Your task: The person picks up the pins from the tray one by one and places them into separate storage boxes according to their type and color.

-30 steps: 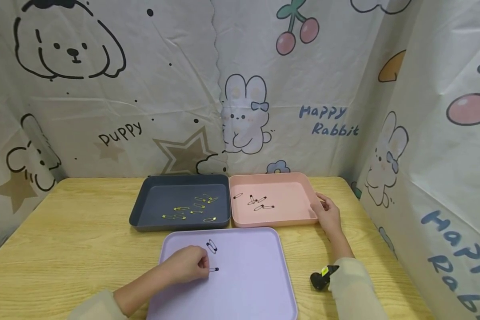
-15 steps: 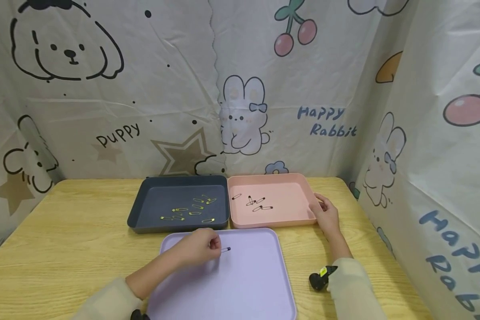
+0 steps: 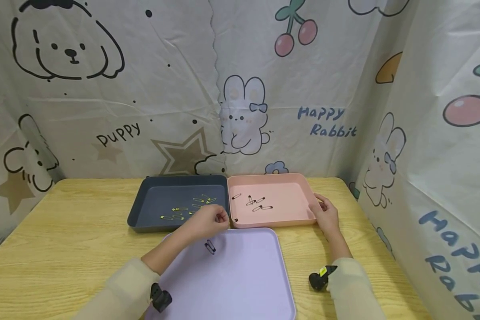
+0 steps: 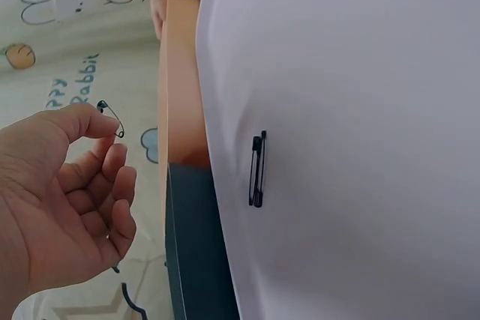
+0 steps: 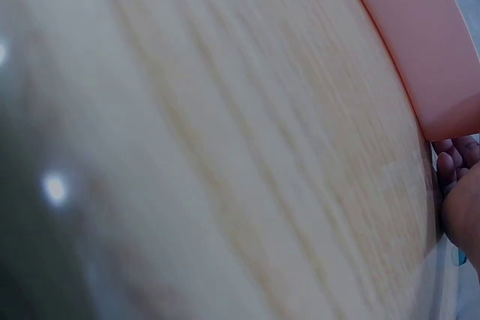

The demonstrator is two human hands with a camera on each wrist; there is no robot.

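Note:
My left hand (image 3: pixel 205 222) pinches a black safety pin (image 4: pixel 112 119) between thumb and index finger, the other fingers loosely curled. In the head view this hand is over the near right corner of the dark grey tray (image 3: pixel 156 195), and the pin's black head shows at the pink tray's near left corner. Two black safety pins (image 3: pixel 210 246) lie side by side on the lilac tray (image 3: pixel 244 280). Several black safety pins (image 3: pixel 260 201) lie in the pink tray (image 3: pixel 288 195). Its right wall is held by my right hand (image 3: pixel 326 215), thumb over the rim.
Several yellow safety pins (image 3: pixel 179 209) lie in the dark grey tray, some hidden behind my left hand. Both back trays stand side by side on the wooden table (image 3: pixel 84 231). A patterned cloth (image 3: pixel 176 89) hangs behind and at the sides.
My left hand has carried the black safety pin forward from the lilac tray to the seam between the back trays. My right hand has stayed on the pink tray.

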